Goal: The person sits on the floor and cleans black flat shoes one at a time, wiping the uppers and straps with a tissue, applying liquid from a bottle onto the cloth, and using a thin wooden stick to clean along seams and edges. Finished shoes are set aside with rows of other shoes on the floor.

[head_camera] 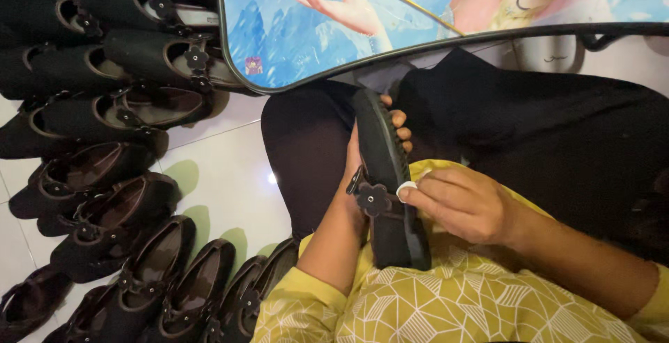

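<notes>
**A black shoe held on its side over the lap**

Above the person's knees juts the rounded corner of a low table [446, 9] with a dark rim; its top is a bright printed picture in blues, showing an outstretched drawn hand and a yellow plait. A thin yellow stick [421, 11] lies slantwise on it. To the left, on the pale tiled floor [230, 176], rows of dark shoes [118, 197] with small flower trims stand packed side by side, curving round toward the person's yellow patterned sleeve.

The black shoe [385, 176] is in the lap, tipped on its side with the ridged sole facing right and its toe pointing at the table. The left hand [362, 169] cups it from behind, fingers [401, 130] wrapped round the sole edge, clamped on the shoe. A black flower trim [373, 199] sits on its strap. The right hand [463, 204] comes in from the right, fingers bunched together, pinching a small white piece [406, 190] against the shoe just beside the flower.
</notes>
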